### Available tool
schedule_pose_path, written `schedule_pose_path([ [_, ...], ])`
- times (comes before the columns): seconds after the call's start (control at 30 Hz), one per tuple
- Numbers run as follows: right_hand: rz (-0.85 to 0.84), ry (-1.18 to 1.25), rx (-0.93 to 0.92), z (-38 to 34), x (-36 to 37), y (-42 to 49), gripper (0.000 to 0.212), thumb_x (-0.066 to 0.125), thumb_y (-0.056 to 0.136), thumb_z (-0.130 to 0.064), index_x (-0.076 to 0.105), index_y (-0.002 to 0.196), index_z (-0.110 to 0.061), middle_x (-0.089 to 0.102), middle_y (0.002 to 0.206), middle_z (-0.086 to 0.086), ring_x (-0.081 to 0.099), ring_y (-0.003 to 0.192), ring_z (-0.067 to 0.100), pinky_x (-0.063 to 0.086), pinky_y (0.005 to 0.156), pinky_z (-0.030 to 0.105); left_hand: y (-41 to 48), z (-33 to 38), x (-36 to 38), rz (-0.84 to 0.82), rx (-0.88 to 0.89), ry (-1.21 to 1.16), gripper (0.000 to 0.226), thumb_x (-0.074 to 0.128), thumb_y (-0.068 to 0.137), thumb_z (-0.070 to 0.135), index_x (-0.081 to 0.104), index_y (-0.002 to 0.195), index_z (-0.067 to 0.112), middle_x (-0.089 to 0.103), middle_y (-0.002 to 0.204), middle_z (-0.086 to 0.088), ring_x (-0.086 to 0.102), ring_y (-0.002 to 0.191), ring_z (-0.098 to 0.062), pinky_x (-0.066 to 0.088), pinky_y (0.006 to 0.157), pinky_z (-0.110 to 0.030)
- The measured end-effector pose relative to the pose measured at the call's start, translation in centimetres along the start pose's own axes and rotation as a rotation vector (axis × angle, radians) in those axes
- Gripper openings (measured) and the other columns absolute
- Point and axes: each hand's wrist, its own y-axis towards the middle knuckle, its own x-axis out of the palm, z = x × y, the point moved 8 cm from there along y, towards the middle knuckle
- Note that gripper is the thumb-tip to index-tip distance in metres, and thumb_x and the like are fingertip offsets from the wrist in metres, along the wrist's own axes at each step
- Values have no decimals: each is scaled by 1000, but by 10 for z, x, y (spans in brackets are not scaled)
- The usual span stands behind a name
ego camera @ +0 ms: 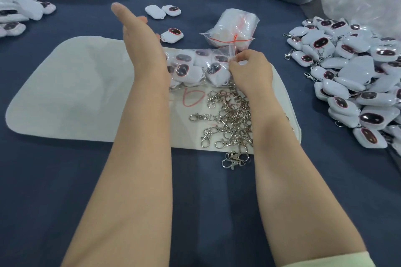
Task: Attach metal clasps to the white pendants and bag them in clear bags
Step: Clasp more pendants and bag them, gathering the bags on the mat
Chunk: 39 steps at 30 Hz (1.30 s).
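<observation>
Head camera, looking down over both forearms: a dark blue cloth covers the table (65,180), and on it lies a pale, felt-like white mat (76,84) with rounded corners, matte and flat. A red loop (193,97) is drawn on the mat.

On the mat's far right part sits a clear bag (195,65), thin and crinkled, glossy where it catches the light. It is packed with white pendants, smooth rounded blocks, each with a dark oval face edged in red. On the mat's near right part is a loose tangle of metal clasps (230,121), bright silver hooks and rings, some spilling over the mat's near edge onto the cloth.

The right hand (249,71) rests over the bag's right end, wrist bent down, its fingers (238,58) curled and pinching the bag's plastic. The left hand (138,37) stands edge-on above the mat's far side, just left of the bag, its fingers (121,11) straight and together, holding nothing.

Beyond the mat lies a packet of clear bags (234,28) with red zip lines, and a few loose pendants (173,33). Right of the mat, a heaped pile of pendants (351,76) already carries clasps. Far left of the mat is another heap (17,6), in clear wrapping.
</observation>
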Motion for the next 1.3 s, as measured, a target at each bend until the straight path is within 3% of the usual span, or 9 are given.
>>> schedule_pose_path([
  [0.07,2,2,1,0,0,0,21,52,92,-24,67,106,-19,67,113,-1,59,103,20,35,74,22,1,12,-2,13,56,78,65,11,99,57,51,131,16,53,128,5,59,107,-15,45,98,-39],
  [0.27,-5,10,4,0,0,-1,21,53,92,-24,66,107,-19,66,109,-2,58,102,18,34,73,22,-10,4,15,-145,63,434,66,11,100,52,45,131,5,48,136,-16,42,129,-36,35,108,-49],
  [0.37,-10,16,10,0,0,-1,20,52,92,-24,66,105,-19,66,105,-3,58,99,18,35,73,23,-9,13,17,-66,164,433,51,12,102,49,54,98,20,56,96,8,52,112,-20,41,96,-31],
  [0.43,-9,16,8,0,0,-1,20,52,92,-24,66,105,-18,66,109,-2,57,96,17,35,73,23,-8,16,18,-34,247,568,41,21,103,39,53,84,21,58,81,10,54,99,-20,35,78,-25],
  [0.5,-8,17,6,0,0,-1,20,53,92,-24,66,105,-18,66,108,-2,56,94,17,35,73,23,-5,4,21,-67,269,843,29,33,98,27,58,87,17,62,93,-7,52,105,-30,30,75,-27],
  [0.63,-13,5,7,1,1,0,18,52,92,-25,66,103,-20,61,96,-6,49,84,13,32,70,21,-2,-17,23,-154,189,1227,27,51,92,25,62,115,35,49,130,-1,36,124,-31,29,91,-36],
  [1.0,-27,27,18,1,1,0,11,52,91,-23,63,94,-24,56,89,-7,51,82,14,33,70,22,-5,-17,28,-246,189,1243,11,56,88,31,60,98,34,37,135,-6,33,126,-31,33,105,-41],
  [1.17,-30,41,14,0,0,-1,9,51,91,-23,60,92,-24,56,95,-8,54,85,15,38,72,24,-4,-19,34,-323,252,1267,39,57,87,36,53,123,24,35,141,-8,30,131,-31,29,109,-45],
  [1.3,61,366,77,2,-10,4,13,54,94,-22,63,103,-19,59,99,-9,51,88,6,41,80,18,-13,-36,42,-533,258,1435,85,67,71,62,33,141,27,29,149,0,22,139,-29,23,112,-50],
])
